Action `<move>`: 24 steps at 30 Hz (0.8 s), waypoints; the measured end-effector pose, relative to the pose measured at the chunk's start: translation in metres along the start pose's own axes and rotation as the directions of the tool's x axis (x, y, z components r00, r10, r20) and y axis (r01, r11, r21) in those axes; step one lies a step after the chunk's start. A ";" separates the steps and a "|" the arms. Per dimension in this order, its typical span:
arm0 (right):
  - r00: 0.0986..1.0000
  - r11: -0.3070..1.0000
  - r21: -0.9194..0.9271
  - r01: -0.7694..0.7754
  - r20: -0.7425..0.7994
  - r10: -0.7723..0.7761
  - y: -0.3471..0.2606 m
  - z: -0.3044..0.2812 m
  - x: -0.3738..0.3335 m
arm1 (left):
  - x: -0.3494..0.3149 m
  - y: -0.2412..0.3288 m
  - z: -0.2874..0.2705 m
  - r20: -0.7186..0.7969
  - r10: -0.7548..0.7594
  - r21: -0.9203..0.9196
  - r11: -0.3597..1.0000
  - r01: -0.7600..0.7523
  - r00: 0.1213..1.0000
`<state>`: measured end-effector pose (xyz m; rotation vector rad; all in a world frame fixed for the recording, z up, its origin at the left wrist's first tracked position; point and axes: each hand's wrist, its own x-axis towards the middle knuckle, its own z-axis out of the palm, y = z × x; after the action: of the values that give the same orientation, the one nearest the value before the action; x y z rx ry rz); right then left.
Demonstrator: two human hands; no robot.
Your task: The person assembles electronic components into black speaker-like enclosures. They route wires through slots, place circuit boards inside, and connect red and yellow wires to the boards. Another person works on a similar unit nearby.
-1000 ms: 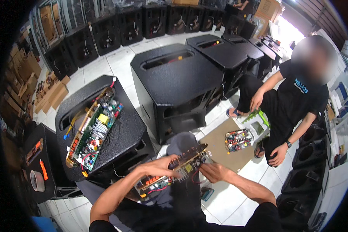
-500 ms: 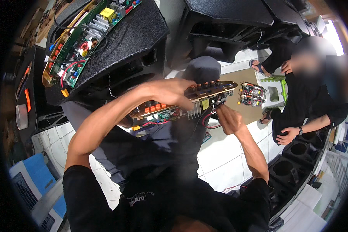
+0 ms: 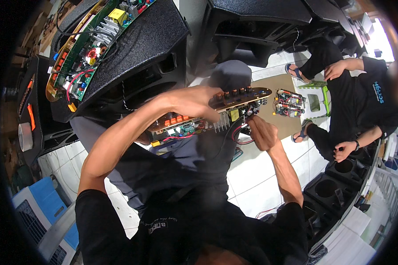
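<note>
Within the grip of the left hand (image 3: 192, 102), over the person's lap, sits a circuit assembly (image 3: 243, 100), its long panel of knobs facing away from the person; the fingers (image 3: 214, 116) close around its middle. Just right of them are a silver finned heatsink (image 3: 223, 122) and a yellow block (image 3: 234, 115). The right hand (image 3: 263, 133) bunches its fingers at the assembly's right end; whether they pinch anything I cannot tell. Red and black wires (image 3: 240, 139) loop beside them. Beyond the right fingers, a second circuit unit (image 3: 289, 105) lies near a white and green stool (image 3: 315, 102), with a co-worker (image 3: 351, 99) farther right. Up and left of the left fingers, another circuit board (image 3: 89, 55) rests on a black cabinet (image 3: 150, 39).
</note>
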<state>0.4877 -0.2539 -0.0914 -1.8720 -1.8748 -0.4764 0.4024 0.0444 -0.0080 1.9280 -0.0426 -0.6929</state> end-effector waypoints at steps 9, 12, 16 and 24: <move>0.966 0.968 0.112 -0.225 -0.103 0.236 0.000 -0.056 0.024 | 0.001 0.001 0.001 -0.023 0.024 0.051 0.998 -0.023 0.999; 0.845 0.886 0.171 -0.431 -0.267 0.463 -0.005 -0.059 0.024 | 0.000 0.004 0.001 0.045 -0.013 -0.069 0.997 0.016 0.999; 0.211 0.303 0.553 -0.777 -0.224 0.951 -0.014 -0.033 -0.008 | 0.007 -0.013 0.006 -0.037 0.098 0.103 0.990 -0.094 0.994; -0.037 -0.128 0.225 -0.966 0.369 0.929 -0.045 0.043 -0.196 | -0.026 0.093 -0.023 -0.105 0.172 0.206 0.967 -0.148 0.979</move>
<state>0.4365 -0.3969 -0.2301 -2.2723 -0.0183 0.5672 0.4169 0.0295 0.0890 2.1265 -0.1955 -0.4758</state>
